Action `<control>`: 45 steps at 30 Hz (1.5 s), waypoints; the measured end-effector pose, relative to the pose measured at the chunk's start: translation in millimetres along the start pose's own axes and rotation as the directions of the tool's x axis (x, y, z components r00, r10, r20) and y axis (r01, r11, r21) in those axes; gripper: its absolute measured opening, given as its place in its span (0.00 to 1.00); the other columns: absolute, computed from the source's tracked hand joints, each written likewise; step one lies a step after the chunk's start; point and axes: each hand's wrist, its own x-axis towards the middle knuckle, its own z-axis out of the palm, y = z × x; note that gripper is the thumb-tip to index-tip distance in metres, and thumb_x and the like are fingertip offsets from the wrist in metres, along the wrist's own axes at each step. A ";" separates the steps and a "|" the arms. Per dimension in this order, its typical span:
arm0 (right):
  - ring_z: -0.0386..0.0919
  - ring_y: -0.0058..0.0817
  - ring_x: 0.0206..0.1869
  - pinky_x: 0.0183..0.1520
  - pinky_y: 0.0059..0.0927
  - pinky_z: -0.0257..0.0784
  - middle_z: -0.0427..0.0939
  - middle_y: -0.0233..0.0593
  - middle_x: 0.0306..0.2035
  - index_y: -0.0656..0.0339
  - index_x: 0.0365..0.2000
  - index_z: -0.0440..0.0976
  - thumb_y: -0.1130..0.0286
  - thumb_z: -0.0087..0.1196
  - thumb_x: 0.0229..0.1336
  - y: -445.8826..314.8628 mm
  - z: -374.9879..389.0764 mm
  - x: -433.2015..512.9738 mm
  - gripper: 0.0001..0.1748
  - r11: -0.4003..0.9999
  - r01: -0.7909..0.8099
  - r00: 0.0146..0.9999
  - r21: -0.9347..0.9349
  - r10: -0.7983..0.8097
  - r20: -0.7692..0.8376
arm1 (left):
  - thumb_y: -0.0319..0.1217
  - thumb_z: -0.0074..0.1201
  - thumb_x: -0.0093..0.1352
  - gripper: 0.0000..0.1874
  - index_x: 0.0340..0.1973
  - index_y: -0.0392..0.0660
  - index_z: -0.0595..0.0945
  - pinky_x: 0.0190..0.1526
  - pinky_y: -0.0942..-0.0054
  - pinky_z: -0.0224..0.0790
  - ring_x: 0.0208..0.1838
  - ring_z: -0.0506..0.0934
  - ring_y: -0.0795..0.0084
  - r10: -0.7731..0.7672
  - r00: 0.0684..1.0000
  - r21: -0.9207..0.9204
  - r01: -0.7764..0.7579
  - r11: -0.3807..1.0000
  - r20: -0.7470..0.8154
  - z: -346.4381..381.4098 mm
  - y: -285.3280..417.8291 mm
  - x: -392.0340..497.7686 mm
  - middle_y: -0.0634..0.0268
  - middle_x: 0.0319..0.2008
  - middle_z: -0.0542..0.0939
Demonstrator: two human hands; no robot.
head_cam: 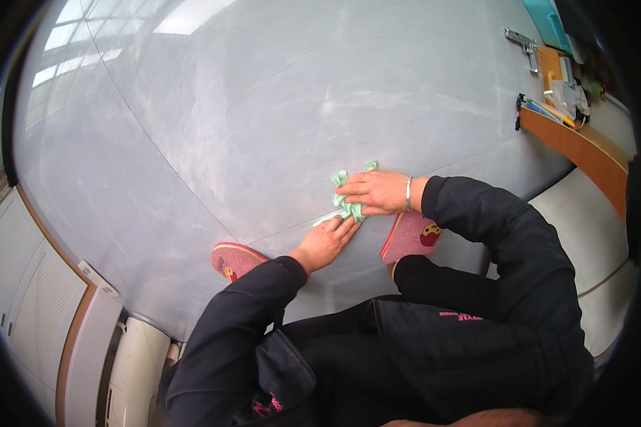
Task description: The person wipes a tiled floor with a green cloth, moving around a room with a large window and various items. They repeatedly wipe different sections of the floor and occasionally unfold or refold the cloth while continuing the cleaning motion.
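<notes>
A crumpled pale green cloth [339,199] lies on the grey tiled floor [256,133], across a tile seam. My right hand [379,192], with a silver bracelet at the wrist, rests on top of the cloth, its fingers pointing left; parts of the cloth stick out beyond the fingertips. My left hand [328,243] touches the cloth's lower edge with its fingertips, and its palm is turned down. Whether either hand's fingers grip the cloth is hidden. Pink fuzzy slippers are on my feet, one [237,260] to the left and the other [412,237] just below my right wrist.
At the right, a wooden shelf [571,141] bears pens and a plastic bag, with a silver toy-like pistol [526,48] near it. White louvred cabinet doors [37,288] stand at the left. A cream-coloured appliance [136,368] is at the lower left, beside a white power strip [99,278].
</notes>
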 end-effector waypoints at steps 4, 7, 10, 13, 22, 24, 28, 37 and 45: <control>0.60 0.33 0.67 0.66 0.33 0.63 0.60 0.36 0.68 0.63 0.53 0.72 0.60 0.63 0.46 -6.5 17.3 -16.4 0.33 0.983 0.031 0.999 -0.179 -0.035 -0.023 | 0.34 0.46 0.65 0.29 0.62 0.41 0.72 0.55 0.72 0.66 0.55 0.69 0.65 0.052 0.998 0.162 -0.055 0.985 0.022 18.2 4.6 15.2 0.64 0.59 0.71; 0.57 0.30 0.69 0.68 0.32 0.61 0.58 0.35 0.69 0.62 0.55 0.71 0.67 0.59 0.49 -7.4 29.2 -20.6 0.30 0.972 0.018 0.997 -0.233 -0.034 -0.068 | 0.34 0.45 0.67 0.27 0.62 0.42 0.72 0.57 0.74 0.64 0.59 0.67 0.66 0.095 0.992 0.171 -0.109 0.979 0.087 15.6 -5.2 15.9 0.67 0.63 0.70; 0.60 0.31 0.67 0.66 0.31 0.63 0.60 0.35 0.69 0.63 0.55 0.71 0.77 0.53 0.51 -4.3 34.1 -20.2 0.27 0.963 0.013 0.992 -0.270 -0.048 -0.121 | 0.33 0.45 0.66 0.27 0.61 0.42 0.73 0.57 0.73 0.65 0.58 0.67 0.67 0.154 0.984 0.169 -0.167 0.971 0.086 0.6 -21.9 18.7 0.68 0.60 0.72; 0.64 0.32 0.64 0.63 0.31 0.66 0.63 0.36 0.67 0.63 0.53 0.73 0.76 0.54 0.50 0.2 32.9 -17.8 0.26 0.949 -0.029 0.957 -0.315 -0.065 -0.282 | 0.33 0.46 0.66 0.25 0.59 0.43 0.75 0.57 0.72 0.65 0.58 0.68 0.68 0.162 0.985 0.186 -0.170 0.968 0.059 -19.1 -39.0 23.3 0.69 0.57 0.74; 0.72 0.31 0.55 0.55 0.30 0.73 0.72 0.33 0.59 0.62 0.47 0.76 0.77 0.54 0.48 16.9 -10.5 -2.9 0.22 0.911 -0.196 0.851 -0.364 -0.026 -0.524 | 0.30 0.49 0.64 0.21 0.53 0.46 0.80 0.49 0.74 0.70 0.51 0.72 0.70 0.091 0.986 0.204 -0.060 0.977 -0.142 -73.5 -79.4 57.8 0.73 0.51 0.77; 0.72 0.33 0.51 0.51 0.31 0.74 0.74 0.35 0.53 0.62 0.45 0.76 0.77 0.54 0.47 30.2 -35.1 1.0 0.20 0.908 -0.252 0.819 -0.334 0.016 -0.574 | 0.27 0.50 0.63 0.18 0.50 0.44 0.81 0.42 0.74 0.74 0.46 0.74 0.71 0.024 0.961 0.123 0.010 0.992 -0.274 -86.5 -90.4 76.4 0.73 0.49 0.78; 0.73 0.37 0.44 0.45 0.33 0.75 0.75 0.38 0.42 0.63 0.38 0.74 0.77 0.56 0.46 29.0 -53.5 0.2 0.15 0.923 -0.317 0.784 -0.219 0.126 -0.608 | 0.26 0.50 0.62 0.19 0.49 0.42 0.80 0.34 0.72 0.75 0.41 0.76 0.68 -0.034 0.957 0.020 0.042 0.999 -0.288 -92.9 -95.6 87.0 0.68 0.48 0.79; 0.74 0.34 0.44 0.36 0.33 0.73 0.72 0.35 0.38 0.57 0.34 0.76 0.70 0.53 0.49 -47.0 46.9 -35.9 0.10 0.920 -0.177 0.981 -0.350 0.192 0.009 | 0.33 0.46 0.65 0.25 0.58 0.38 0.76 0.66 0.67 0.60 0.64 0.67 0.61 0.361 0.928 0.257 -0.371 0.892 0.087 3.2 8.4 31.7 0.61 0.59 0.74; 0.76 0.30 0.38 0.33 0.34 0.75 0.72 0.31 0.38 0.53 0.35 0.73 0.71 0.56 0.47 -17.2 -11.7 -39.9 0.11 0.744 -0.579 0.762 -0.333 0.349 -0.545 | 0.32 0.45 0.65 0.28 0.62 0.38 0.72 0.68 0.63 0.57 0.63 0.67 0.62 0.208 0.977 0.395 -0.173 0.902 -0.047 -47.8 -49.1 70.7 0.62 0.58 0.73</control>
